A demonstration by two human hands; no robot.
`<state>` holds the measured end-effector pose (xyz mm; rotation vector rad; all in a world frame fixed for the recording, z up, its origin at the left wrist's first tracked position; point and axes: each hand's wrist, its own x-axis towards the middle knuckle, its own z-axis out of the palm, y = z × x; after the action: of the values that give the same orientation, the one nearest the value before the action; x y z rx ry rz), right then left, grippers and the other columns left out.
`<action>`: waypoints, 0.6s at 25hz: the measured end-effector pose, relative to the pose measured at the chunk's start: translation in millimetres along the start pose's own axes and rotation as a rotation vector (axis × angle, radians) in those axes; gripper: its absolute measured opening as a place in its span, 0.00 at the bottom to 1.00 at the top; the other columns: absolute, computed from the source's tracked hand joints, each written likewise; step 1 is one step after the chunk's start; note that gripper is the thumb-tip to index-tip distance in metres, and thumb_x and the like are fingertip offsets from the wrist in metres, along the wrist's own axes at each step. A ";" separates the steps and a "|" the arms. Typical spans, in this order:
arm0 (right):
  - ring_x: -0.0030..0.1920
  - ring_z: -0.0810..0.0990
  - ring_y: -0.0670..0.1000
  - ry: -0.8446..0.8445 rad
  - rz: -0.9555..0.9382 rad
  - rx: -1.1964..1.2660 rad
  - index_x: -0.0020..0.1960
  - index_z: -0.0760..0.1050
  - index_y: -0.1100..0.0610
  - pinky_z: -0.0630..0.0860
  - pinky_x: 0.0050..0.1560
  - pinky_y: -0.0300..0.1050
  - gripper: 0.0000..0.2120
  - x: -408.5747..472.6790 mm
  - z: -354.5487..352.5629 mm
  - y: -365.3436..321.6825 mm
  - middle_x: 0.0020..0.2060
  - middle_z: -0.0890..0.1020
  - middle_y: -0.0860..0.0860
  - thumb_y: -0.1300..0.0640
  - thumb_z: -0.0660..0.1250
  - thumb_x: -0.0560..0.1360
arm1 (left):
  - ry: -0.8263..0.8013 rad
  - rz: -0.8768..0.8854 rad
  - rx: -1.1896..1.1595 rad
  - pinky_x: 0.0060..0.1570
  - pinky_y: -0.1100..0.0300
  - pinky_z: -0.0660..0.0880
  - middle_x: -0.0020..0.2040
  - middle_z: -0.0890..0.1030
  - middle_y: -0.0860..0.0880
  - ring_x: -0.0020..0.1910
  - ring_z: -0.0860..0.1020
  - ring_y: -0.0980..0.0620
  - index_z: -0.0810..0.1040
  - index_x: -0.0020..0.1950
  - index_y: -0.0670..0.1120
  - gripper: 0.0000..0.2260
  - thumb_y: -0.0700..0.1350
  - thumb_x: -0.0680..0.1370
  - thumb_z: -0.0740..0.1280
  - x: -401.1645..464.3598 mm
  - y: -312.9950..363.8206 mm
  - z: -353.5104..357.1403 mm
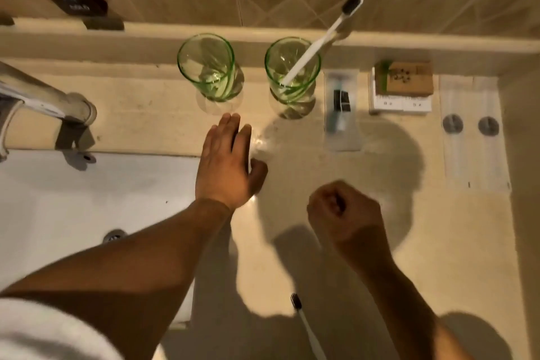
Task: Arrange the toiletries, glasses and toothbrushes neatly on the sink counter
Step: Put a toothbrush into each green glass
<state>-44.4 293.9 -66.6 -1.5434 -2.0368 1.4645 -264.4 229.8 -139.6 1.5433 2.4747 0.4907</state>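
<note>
Our left hand [225, 164] has its fingers [230, 128] out flat and close together over the counter [336, 257], gripping nothing, while our right hand [344, 210] is balled into a fist and we can't tell if anything's inside it. Just past the left fingertips sit 2 green glasses side by side against the ledge, the left glass [209, 67] empty and the right glass [292, 70] with a toothbrush [324, 35] leaning in it, bristles up. Right of those are a wrapped kit [340, 108], a soap box [403, 82] and 2 flat packets [470, 131], plus a 2nd brush [304, 321] lying near our right forearm, with the sink [73, 190] off to the left.
</note>
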 end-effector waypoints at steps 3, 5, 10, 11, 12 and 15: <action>0.35 0.79 0.45 -0.168 0.001 -0.265 0.37 0.75 0.47 0.73 0.34 0.36 0.11 -70.7 -4.6 37.5 0.30 0.79 0.43 0.44 0.71 0.73 | -0.006 -0.003 -0.001 0.78 0.42 0.56 0.77 0.67 0.36 0.79 0.61 0.37 0.70 0.73 0.38 0.28 0.49 0.75 0.65 -2.2 2.4 -1.7; 0.36 0.78 0.43 -0.282 0.057 -0.343 0.38 0.74 0.46 0.71 0.34 0.35 0.15 -108.9 -8.2 56.3 0.33 0.78 0.42 0.35 0.69 0.70 | -0.026 -0.025 0.009 0.79 0.44 0.54 0.78 0.66 0.37 0.79 0.60 0.38 0.70 0.73 0.38 0.29 0.50 0.75 0.65 -2.9 4.0 -3.6; 0.45 0.78 0.45 -0.429 -0.005 -0.592 0.46 0.74 0.46 0.70 0.45 0.40 0.19 -140.9 11.7 67.6 0.42 0.78 0.44 0.30 0.61 0.72 | -0.048 -0.042 0.024 0.80 0.46 0.51 0.79 0.64 0.38 0.80 0.58 0.40 0.69 0.75 0.40 0.29 0.51 0.76 0.62 -2.4 7.1 -4.9; 0.47 0.79 0.46 -0.399 -0.004 -0.625 0.45 0.73 0.47 0.69 0.44 0.42 0.17 -141.3 17.1 63.3 0.43 0.78 0.45 0.33 0.63 0.74 | -0.046 -0.049 0.019 0.80 0.47 0.51 0.79 0.64 0.39 0.80 0.58 0.40 0.68 0.75 0.40 0.29 0.51 0.76 0.62 -2.2 7.0 -4.3; 0.47 0.80 0.47 -0.387 0.002 -0.671 0.44 0.73 0.47 0.69 0.43 0.42 0.14 -139.6 21.5 60.6 0.42 0.79 0.46 0.36 0.64 0.75 | -0.042 -0.057 0.014 0.80 0.47 0.51 0.79 0.64 0.39 0.80 0.58 0.41 0.68 0.75 0.40 0.29 0.51 0.76 0.62 -2.5 6.8 -4.3; 0.36 0.82 0.49 -0.279 -0.068 -0.718 0.39 0.74 0.48 0.75 0.34 0.45 0.10 -124.2 24.3 57.7 0.35 0.80 0.46 0.45 0.72 0.70 | -0.036 -0.052 0.011 0.80 0.45 0.52 0.79 0.65 0.38 0.80 0.59 0.39 0.69 0.74 0.39 0.29 0.51 0.76 0.63 -3.0 6.8 -5.1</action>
<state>29.9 176.7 -76.4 -1.5082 -2.9720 1.0065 -259.1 228.9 -132.3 1.4741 2.4874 0.4376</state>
